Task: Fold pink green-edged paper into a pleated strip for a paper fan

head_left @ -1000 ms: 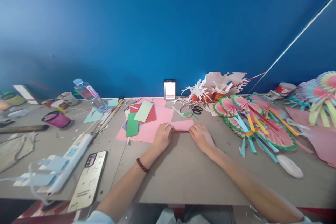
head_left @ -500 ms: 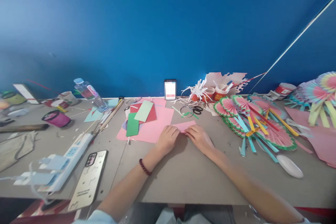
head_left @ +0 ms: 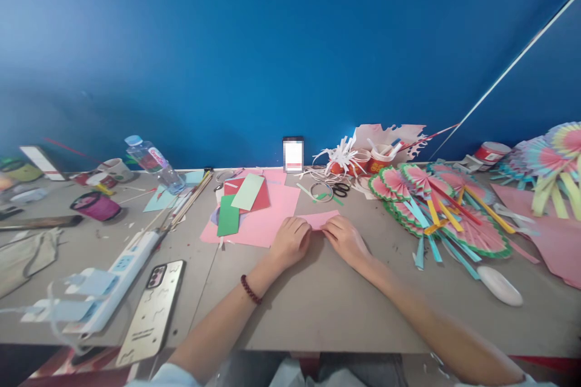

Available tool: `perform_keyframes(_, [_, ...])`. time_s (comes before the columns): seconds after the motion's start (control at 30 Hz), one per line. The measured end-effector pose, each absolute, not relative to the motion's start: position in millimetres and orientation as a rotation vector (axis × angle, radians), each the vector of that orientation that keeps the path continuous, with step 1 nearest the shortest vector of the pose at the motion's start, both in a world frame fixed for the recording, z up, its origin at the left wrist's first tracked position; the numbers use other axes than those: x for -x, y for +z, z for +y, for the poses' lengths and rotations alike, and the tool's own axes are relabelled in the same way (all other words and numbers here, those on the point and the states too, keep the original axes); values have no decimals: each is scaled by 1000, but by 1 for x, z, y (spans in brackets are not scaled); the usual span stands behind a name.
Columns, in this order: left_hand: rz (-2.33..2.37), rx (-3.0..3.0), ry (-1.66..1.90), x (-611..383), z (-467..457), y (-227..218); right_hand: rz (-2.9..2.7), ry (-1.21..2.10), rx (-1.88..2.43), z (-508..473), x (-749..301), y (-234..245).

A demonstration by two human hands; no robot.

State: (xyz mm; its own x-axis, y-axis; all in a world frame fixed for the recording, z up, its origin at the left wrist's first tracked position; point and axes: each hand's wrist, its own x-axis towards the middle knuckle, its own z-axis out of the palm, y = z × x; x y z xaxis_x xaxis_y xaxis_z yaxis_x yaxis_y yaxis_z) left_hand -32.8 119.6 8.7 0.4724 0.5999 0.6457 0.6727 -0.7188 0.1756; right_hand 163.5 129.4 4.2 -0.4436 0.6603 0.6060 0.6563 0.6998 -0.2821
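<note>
A small pink paper strip [head_left: 320, 218] lies on the table between my two hands. My left hand [head_left: 290, 240] pinches its near left edge, fingers curled, with a dark bead bracelet on the wrist. On the strip's near right edge, my right hand [head_left: 344, 238] is closed with thumb and fingertips together. Both sets of fingertips partly cover the near edge. Just left and beyond is a large pink sheet [head_left: 281, 211], which carries a green card [head_left: 228, 215], a pale green card [head_left: 249, 191] and a red card [head_left: 262, 196].
Scissors [head_left: 341, 190] and a tape ring [head_left: 322, 192] lie beyond my right hand. Pleated paper fans [head_left: 476, 233] spread at right, near a white oval object [head_left: 500, 285]. At left are a phone [head_left: 152, 311], a power strip [head_left: 122, 272] and a leaning bottle [head_left: 157, 163]. A blue wall rises behind.
Both hands stay on the pink paper strip in nearly the same place. The right hand's fingertips have shifted very slightly along the edge; the view has drifted a little.
</note>
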Motion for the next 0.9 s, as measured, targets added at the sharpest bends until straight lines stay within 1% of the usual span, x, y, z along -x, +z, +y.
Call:
perform_keyframes(0.17, [-1161,2611,-1195,31,119,7,-2226,-10,985,125,-162,6])
perform_keyframes(0.37, [-1092,2589,-1182,30,119,8,-2237,-47,986,125,-161,2])
perform_keyframes(0.7, [-1032,2558,-1140,31,118,14,-2199,26,928,124,-158,5])
perform_keyframes(0.9, [-1122,2602,-1388,35,123,8,-2156,57,953,124,-160,6])
